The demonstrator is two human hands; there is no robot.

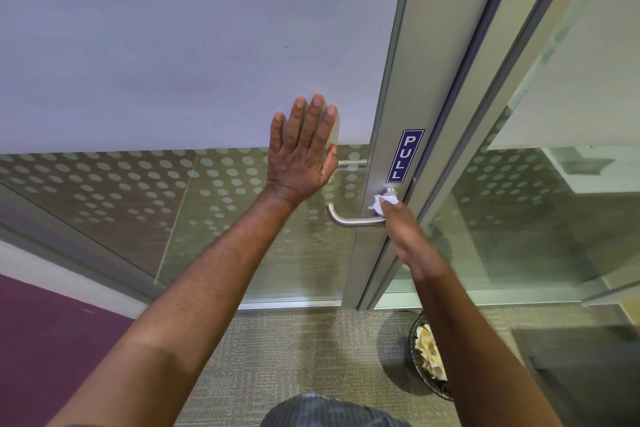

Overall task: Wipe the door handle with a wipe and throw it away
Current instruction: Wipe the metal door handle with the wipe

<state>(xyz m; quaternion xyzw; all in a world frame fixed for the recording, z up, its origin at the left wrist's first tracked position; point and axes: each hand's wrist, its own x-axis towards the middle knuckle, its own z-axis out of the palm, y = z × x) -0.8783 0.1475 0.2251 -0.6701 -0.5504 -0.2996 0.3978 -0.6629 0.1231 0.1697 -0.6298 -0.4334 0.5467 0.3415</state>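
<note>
A brushed-metal lever door handle [349,218] sticks out leftward from the aluminium door frame [398,97], just below a blue PULL sticker [404,156]. My right hand [412,239] pinches a small crumpled white wipe [385,203] and presses it against the handle's base by the round rosette. My left hand [303,149] lies flat on the frosted glass door [173,45], fingers spread and pointing up, a little left of and above the handle.
A black mesh wastebasket [427,357] holding crumpled paper stands on the carpet [294,350] below the handle, partly behind my right forearm. A fixed glass panel [554,184] is to the right of the door. A purple wall [41,340] is at lower left.
</note>
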